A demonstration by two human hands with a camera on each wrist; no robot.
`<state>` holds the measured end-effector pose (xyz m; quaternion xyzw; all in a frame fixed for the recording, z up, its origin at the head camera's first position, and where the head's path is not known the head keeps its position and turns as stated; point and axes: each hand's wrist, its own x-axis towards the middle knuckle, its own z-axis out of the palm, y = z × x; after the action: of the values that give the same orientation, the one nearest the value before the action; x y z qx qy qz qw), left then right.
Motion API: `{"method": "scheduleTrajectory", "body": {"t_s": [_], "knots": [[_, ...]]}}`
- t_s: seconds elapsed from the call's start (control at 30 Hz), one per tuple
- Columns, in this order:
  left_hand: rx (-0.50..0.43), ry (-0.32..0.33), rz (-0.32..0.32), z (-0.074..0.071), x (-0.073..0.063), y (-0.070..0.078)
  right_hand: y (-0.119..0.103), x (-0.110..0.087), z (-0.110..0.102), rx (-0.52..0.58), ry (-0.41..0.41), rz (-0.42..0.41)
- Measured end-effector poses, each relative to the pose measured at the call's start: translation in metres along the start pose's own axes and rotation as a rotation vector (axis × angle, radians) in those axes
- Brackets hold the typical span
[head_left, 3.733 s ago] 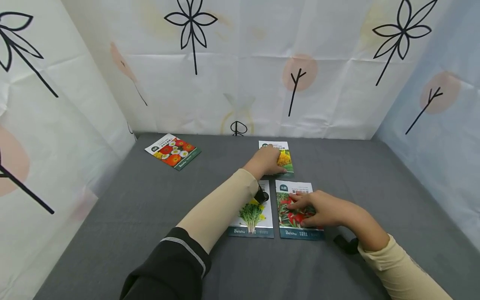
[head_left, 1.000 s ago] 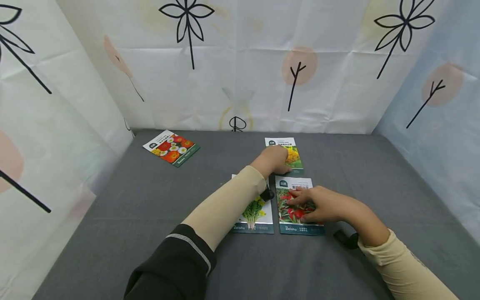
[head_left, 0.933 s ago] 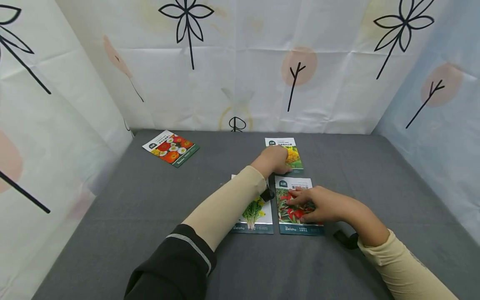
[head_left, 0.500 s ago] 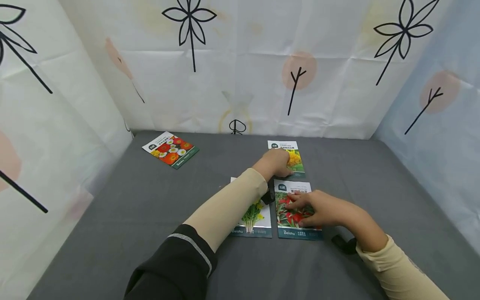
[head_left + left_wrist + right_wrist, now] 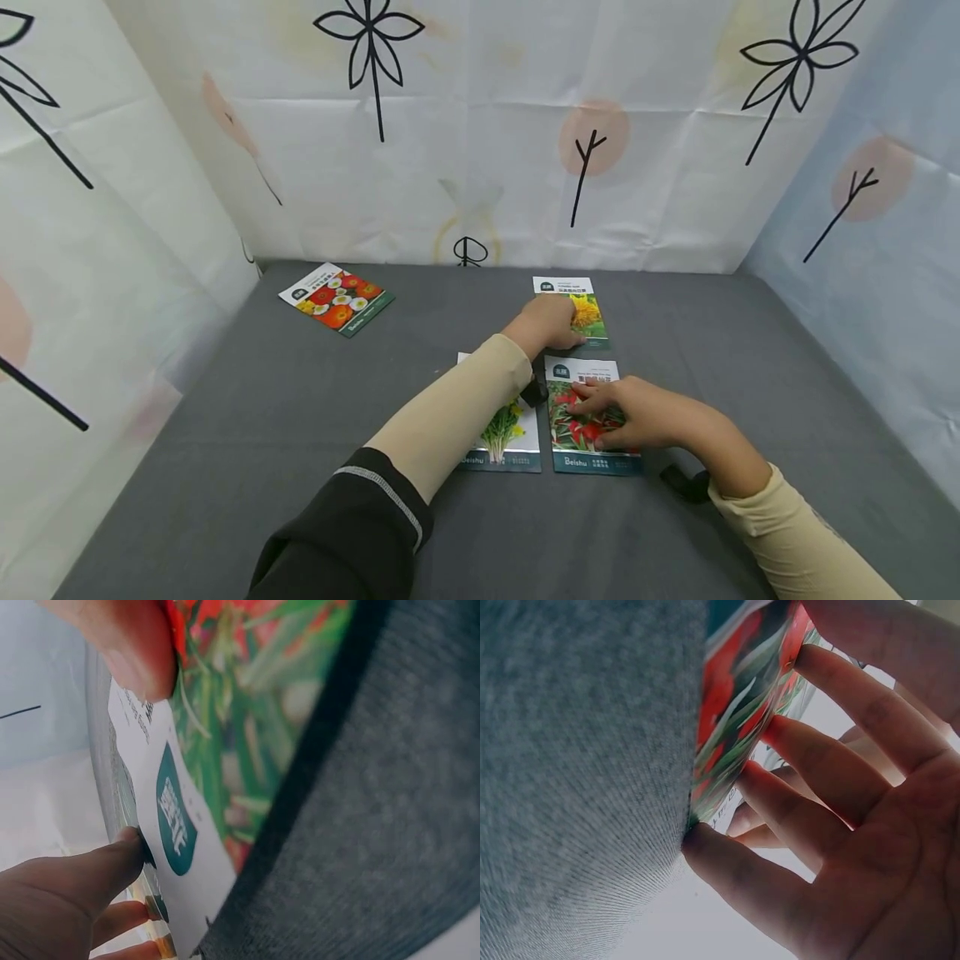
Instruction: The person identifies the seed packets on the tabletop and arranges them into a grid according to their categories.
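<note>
My left hand (image 5: pixel 551 323) rests on a seed packet with yellow flowers (image 5: pixel 589 317) at the back, its fingertips touching the face and covering the left part. In front of that, my right hand (image 5: pixel 660 412) lays spread fingertips on a seed packet with red flowers (image 5: pixel 596 462); the right wrist view shows the fingers (image 5: pixel 829 769) bent a little against the paper. Left of it, a packet picturing leafy greens (image 5: pixel 501 437) lies partly under my left forearm. In the left wrist view, the left hand (image 5: pixel 60 896) touches the packet beyond the red-flower one.
Another seed packet, with orange and white flowers (image 5: pixel 337 300), lies askew at the back left. All the packets lie flat on a dark grey cloth (image 5: pixel 300 417). White printed fabric walls (image 5: pixel 480 150) stand behind and at both sides.
Over the few seconds, my left hand and the yellow-flower packet have shifted slightly right. My right hand keeps its place on the red-flower packet. The head view has tilted a little.
</note>
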<state>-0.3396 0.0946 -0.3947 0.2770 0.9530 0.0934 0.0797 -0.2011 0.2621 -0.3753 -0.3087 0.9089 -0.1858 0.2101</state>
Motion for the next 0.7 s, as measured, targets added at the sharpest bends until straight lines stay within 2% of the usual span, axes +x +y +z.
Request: {"method": "scheduleTrajectory", "body": {"t_s": [0.13, 0.4, 0.7], "knots": [[0.0, -0.004, -0.011, 0.0007, -0.0007, 0.0009, -0.001, -0.0007, -0.0008, 0.008, -0.001, -0.006], [-0.008, 0.024, 0.038, 0.0029, -0.0007, 0.0041, -0.0027, -0.0018, 0.0, 0.011, 0.004, -0.007], [-0.023, 0.04, 0.049, 0.0018, -0.0028, 0.0066, -0.0021, -0.0016, 0.0008, 0.016, 0.006, 0.001]]}}
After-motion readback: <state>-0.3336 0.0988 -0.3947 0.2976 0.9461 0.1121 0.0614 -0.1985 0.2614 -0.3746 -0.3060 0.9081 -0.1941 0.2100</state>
